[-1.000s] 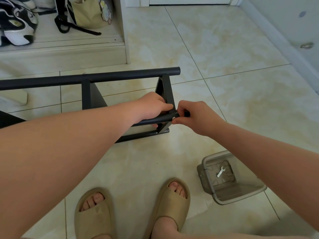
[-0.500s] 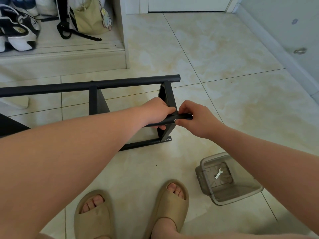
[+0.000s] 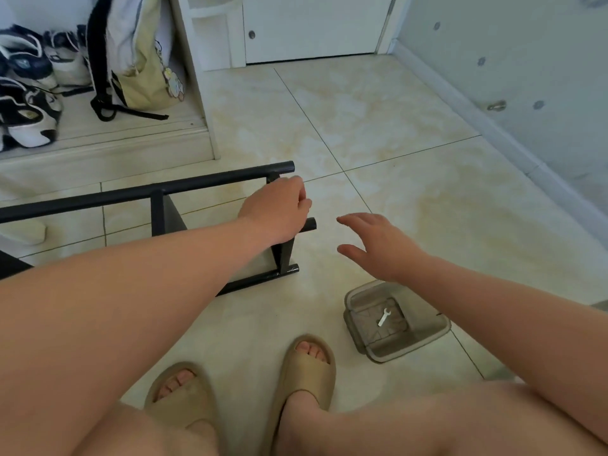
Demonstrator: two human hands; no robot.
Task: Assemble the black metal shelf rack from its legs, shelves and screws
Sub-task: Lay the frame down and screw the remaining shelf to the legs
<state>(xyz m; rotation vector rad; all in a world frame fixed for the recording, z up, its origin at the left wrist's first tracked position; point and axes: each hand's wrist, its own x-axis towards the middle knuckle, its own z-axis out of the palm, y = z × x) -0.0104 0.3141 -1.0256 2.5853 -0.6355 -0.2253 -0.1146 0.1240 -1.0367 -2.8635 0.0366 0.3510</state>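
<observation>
Right hand (image 3: 378, 245) has come off the black metal shelf rack (image 3: 158, 192), fingers spread, just right of it. Left hand (image 3: 276, 209) curls round its end shelf (image 3: 284, 255). Rack lies sideways on the tiled floor (image 3: 394, 159); I'd brace it there, then test each joint for wobble.

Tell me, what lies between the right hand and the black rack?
Nothing but bare floor separates the right hand and the rack, in the head view.
</observation>
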